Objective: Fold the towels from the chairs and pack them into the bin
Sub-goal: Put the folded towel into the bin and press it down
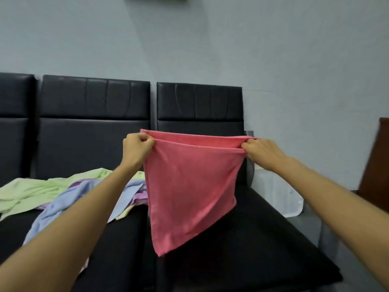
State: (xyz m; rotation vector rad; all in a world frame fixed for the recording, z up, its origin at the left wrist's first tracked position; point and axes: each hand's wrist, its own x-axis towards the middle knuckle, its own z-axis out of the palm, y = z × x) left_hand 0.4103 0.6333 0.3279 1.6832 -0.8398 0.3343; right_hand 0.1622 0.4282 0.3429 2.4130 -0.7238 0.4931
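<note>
Your two forearms reach forward from the lower corners, and between the hands hangs the pink towel (189, 186), in front of the black chair (200, 102) that stands nearest to the wall corner. Your left hand (136, 148) has its fingers curled tightly and pinches the upper left corner of the towel. Your right hand (263, 152) pinches the upper right corner in the same way, with the fingers bent around the cloth. The towel is doubled: two top edges run side by side from one grip to the other, nearly level and pulled quite straight, at the height of the lower part of the chair's backrest. Below the grips the cloth falls freely over the chair's seat and narrows to one point low on the left side. I cannot tell if this point touches the seat.

To the left of this chair, on the seat of the neighbour chair (94, 98), lies a loose pile: a green towel (42, 190), a blue towel (63, 207) and a purple towel (139, 196), crumpled over each other. To the right of the chair, just beside its seat and lower down, stands a pale translucent bin (280, 192), partly hidden by your right forearm
</note>
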